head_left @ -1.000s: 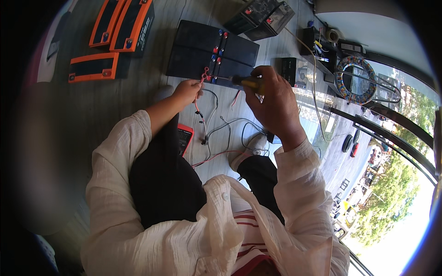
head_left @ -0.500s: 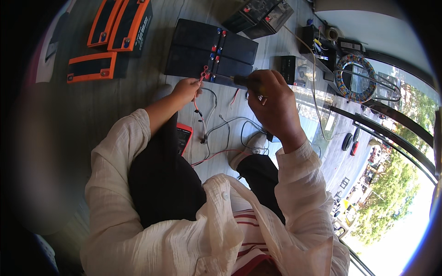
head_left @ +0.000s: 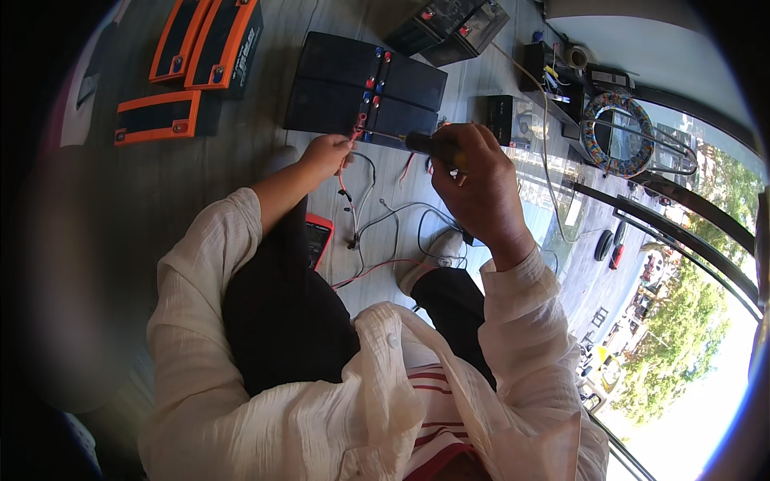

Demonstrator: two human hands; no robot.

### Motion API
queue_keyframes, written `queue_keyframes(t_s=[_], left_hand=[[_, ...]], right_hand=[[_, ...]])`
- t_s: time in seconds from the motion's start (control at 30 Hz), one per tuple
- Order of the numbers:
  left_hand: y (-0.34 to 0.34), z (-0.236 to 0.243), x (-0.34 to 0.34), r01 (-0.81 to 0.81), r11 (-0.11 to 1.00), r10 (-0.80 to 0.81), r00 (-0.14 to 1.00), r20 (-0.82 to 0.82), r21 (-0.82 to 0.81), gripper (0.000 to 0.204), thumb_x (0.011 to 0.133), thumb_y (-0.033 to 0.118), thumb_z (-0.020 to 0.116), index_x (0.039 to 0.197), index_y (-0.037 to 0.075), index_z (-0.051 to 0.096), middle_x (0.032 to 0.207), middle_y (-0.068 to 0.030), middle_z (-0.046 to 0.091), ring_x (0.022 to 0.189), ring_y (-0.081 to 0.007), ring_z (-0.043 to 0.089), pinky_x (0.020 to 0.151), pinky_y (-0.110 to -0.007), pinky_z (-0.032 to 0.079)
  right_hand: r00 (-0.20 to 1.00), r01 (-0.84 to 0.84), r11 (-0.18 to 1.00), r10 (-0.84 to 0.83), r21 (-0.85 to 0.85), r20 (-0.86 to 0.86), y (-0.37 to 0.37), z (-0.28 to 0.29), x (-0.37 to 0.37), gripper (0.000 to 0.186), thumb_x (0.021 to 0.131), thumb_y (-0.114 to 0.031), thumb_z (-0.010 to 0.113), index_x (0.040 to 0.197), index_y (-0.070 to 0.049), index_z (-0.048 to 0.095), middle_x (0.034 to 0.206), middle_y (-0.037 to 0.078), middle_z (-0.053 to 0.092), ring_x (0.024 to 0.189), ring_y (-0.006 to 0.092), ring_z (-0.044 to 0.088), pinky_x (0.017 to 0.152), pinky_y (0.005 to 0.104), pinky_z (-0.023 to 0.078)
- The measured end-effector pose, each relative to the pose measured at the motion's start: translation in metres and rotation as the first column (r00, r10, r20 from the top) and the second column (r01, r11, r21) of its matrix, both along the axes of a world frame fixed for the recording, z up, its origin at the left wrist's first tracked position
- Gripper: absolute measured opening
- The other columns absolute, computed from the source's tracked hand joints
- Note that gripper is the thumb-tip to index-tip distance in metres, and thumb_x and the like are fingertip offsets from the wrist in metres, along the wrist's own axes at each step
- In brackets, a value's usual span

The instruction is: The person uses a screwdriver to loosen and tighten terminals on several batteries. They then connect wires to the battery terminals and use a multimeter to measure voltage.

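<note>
Several black batteries (head_left: pixel 325 60) lie together on the floor ahead of me, with red and blue terminals along their inner edges. Pinched in my left hand (head_left: pixel 327 155) is a red wire (head_left: pixel 344 160); its red ring terminals (head_left: pixel 361 118) rest against the near terminals of the batteries. My right hand (head_left: pixel 480 180) is closed round the dark handle of a screwdriver (head_left: pixel 420 143). Its thin shaft points left, toward those ring terminals. Whether the tip touches a screw is too small to tell.
Orange-and-black batteries (head_left: pixel 158 117) stand at the far left, more black batteries (head_left: pixel 473 36) at the back. Near my feet lie loose cables (head_left: pixel 399 210) and a red multimeter (head_left: pixel 319 239). To the right are a black box (head_left: pixel 501 118), a bead-covered ring (head_left: pixel 596 144) and a glass front.
The ring terminals in my left hand have shifted slightly right, closer to the screwdriver's tip. My right hand has barely moved and keeps its grip.
</note>
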State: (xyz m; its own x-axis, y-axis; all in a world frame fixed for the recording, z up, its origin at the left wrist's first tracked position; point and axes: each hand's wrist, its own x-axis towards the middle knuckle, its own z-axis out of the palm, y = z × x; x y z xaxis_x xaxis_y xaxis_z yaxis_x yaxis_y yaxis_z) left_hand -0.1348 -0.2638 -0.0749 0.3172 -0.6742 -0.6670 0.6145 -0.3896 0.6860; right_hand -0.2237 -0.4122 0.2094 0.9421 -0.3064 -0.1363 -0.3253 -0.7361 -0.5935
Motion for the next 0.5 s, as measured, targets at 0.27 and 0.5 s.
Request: queue_keyframes(t_s=[0.27,0.5], left_hand=[[-0.0003,0.0008,-0.0004,0.028,0.999,-0.028,1.000,-0.002,-0.043,0.026,0.102,0.025,0.051,0.112,0.006,0.066,0.083,-0.0005,0.064,0.073,-0.0078,0.056,0.061,-0.025,0.045],[-0.0043,0.0055,-0.0045,0.037,0.999,-0.036,0.999,0.028,-0.027,0.027,0.102,0.020,0.049,0.118,0.005,0.064,0.090,-0.0031,0.065,0.079,-0.0099,0.058,0.066,-0.026,0.047]], right_hand=[[0.999,-0.013,1.000,0.013,-0.008,-0.032,0.0018,0.0000,0.0009,0.026,0.082,0.000,0.066,0.106,-0.006,0.059,0.098,0.014,0.061,0.084,0.0317,0.068,0.070,0.0374,0.056],[1.000,0.001,1.000,-0.001,-0.023,-0.018,0.0007,-0.0044,0.0003,0.025,0.082,0.000,0.067,0.105,-0.005,0.059,0.098,0.015,0.061,0.084,0.0340,0.067,0.071,0.0386,0.056]])
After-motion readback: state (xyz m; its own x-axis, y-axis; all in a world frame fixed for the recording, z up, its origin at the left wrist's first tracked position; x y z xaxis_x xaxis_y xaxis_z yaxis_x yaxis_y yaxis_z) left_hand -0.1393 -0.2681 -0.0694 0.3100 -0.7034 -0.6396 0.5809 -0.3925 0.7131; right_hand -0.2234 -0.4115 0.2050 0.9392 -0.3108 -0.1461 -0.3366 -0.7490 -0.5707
